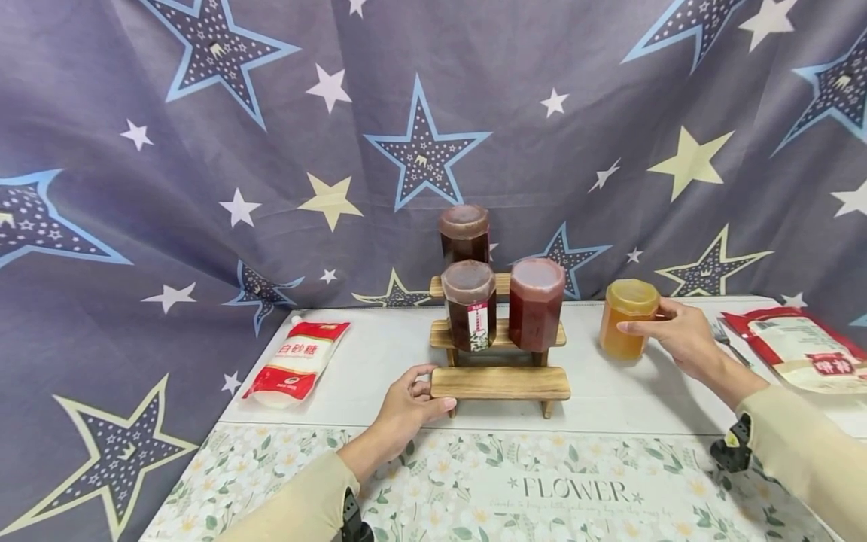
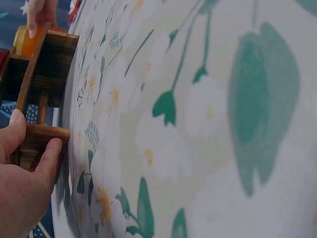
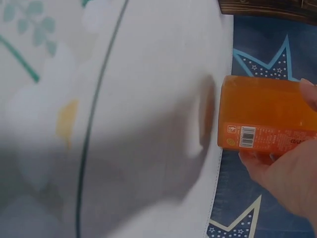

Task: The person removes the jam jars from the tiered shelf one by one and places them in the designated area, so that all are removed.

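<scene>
Clearly the right hand (image 1: 680, 339) was the one at the orange jar (image 1: 628, 318), which stood upright on the white table (image 1: 379, 354) right of centre in the head view, its long axis vertical and its yellow lid uppermost. The fingers curled round the jar's upper part from its right and far side, with the thumb across the near face, so the jar sat to the picture-left of the palm; the right wrist view showed the same grip, fingers wrapped behind the labelled side. The jar stood just beside the wooden stepped rack (image 1: 500, 382), apart from it, to its right. The left hand (image 1: 406, 410) was at the rack's lowest step, lower centre of the frame, thumb on top and fingers curled under its left end, pinching the board. Three dark jars (image 1: 535, 301) stood on the upper steps; the lowest step was bare.
</scene>
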`<action>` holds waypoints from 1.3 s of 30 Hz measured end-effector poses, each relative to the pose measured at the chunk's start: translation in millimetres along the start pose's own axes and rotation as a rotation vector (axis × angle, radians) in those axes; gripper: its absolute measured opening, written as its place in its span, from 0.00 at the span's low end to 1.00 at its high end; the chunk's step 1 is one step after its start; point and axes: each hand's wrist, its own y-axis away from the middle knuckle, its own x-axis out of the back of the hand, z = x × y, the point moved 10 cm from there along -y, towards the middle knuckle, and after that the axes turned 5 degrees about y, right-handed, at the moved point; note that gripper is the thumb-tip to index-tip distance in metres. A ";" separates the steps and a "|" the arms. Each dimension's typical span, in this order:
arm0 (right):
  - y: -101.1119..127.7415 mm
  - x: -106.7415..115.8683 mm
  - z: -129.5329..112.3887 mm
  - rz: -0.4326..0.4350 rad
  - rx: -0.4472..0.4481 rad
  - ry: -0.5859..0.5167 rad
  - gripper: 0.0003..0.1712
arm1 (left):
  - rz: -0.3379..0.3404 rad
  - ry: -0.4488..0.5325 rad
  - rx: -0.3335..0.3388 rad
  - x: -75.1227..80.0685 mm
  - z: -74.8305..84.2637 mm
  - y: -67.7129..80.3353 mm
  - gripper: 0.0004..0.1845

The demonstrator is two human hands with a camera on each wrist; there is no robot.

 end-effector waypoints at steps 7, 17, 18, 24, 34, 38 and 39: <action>2.4 -4.6 5.0 -0.039 -0.010 0.029 0.48 | -0.002 0.006 -0.014 0.5 1.2 1.1 0.36; 5.0 -9.5 10.7 -0.060 -0.023 0.039 0.51 | -0.007 0.011 -0.002 -0.9 -0.3 0.3 0.37; 5.4 -9.5 10.3 -0.059 -0.017 0.041 0.50 | -0.006 0.007 -0.003 -0.4 -0.5 0.3 0.37; 7.4 -10.1 8.9 -0.053 0.008 0.039 0.50 | 0.006 0.000 -0.009 1.8 -1.6 -0.9 0.37; 10.1 -13.1 11.8 -0.063 -0.019 0.000 0.52 | 0.000 0.010 -0.008 0.8 -0.1 0.5 0.37; 10.5 -13.8 12.6 -0.061 -0.036 -0.028 0.52 | 0.006 0.010 -0.001 1.2 -1.0 0.5 0.36; 10.3 -14.3 12.9 -0.064 -0.042 -0.037 0.52 | 0.006 0.009 -0.001 1.2 -1.2 0.3 0.36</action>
